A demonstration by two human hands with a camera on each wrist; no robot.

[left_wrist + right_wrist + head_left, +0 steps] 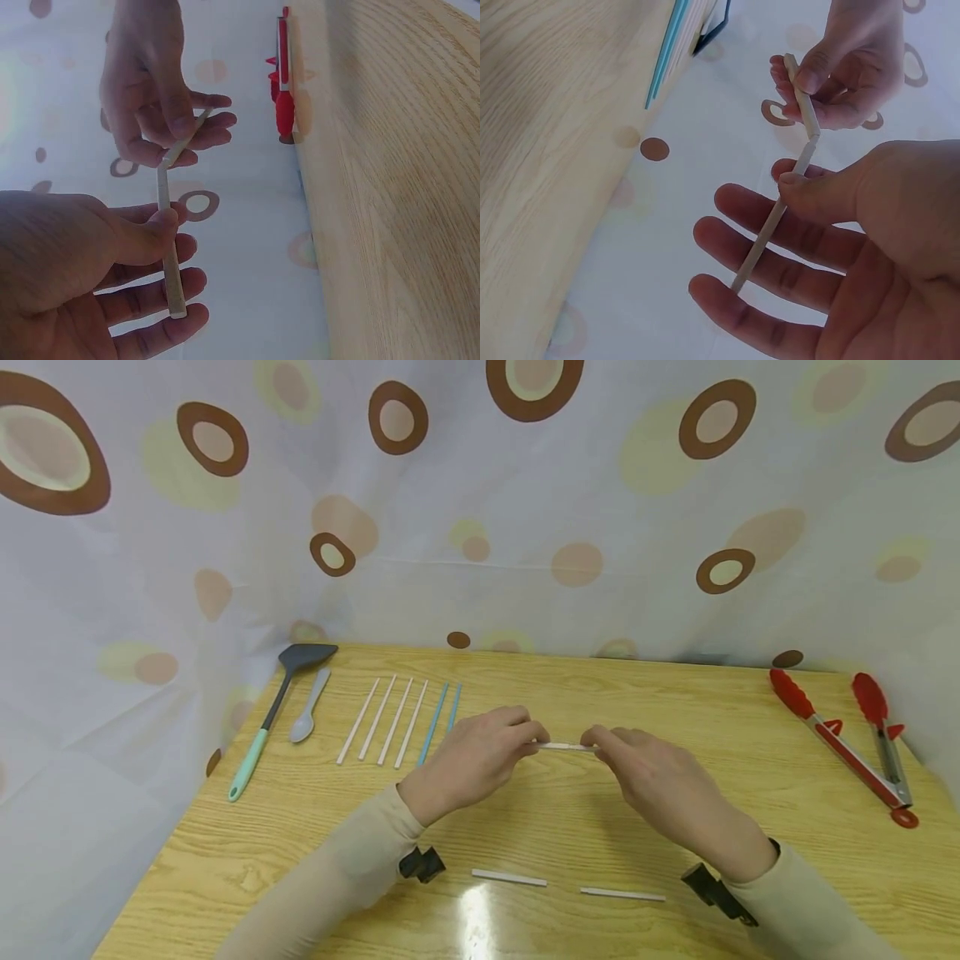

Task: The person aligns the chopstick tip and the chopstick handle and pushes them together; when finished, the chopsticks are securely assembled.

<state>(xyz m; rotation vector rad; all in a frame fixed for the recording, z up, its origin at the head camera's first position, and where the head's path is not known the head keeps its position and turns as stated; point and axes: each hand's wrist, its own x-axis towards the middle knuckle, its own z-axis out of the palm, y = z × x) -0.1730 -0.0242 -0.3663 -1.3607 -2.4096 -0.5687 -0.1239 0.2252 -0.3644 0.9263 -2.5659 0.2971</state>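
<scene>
Both hands hold a thin white straw (pixel 558 746) above the table, one at each end. It is kinked near its middle, and the bend shows clearly in both wrist views. My left hand (pixel 476 760) pinches the left part between thumb and fingers. The thumb and fingers of my right hand (pixel 667 785) pinch the right part. In the left wrist view, the near half of the straw (pixel 172 274) lies across the left fingers. On the table below the hands lie two short white straw pieces (pixel 509 877), side by side with a gap between them.
Several white straws (pixel 373 718) lie in a row at the left, beside two blue straws (pixel 432 727). Further left are a grey spoon (pixel 308 710) and a spatula (pixel 258 752) with a mint handle. Red tongs (pixel 847 752) lie at the right. A patterned curtain (pixel 480 510) hangs behind the table.
</scene>
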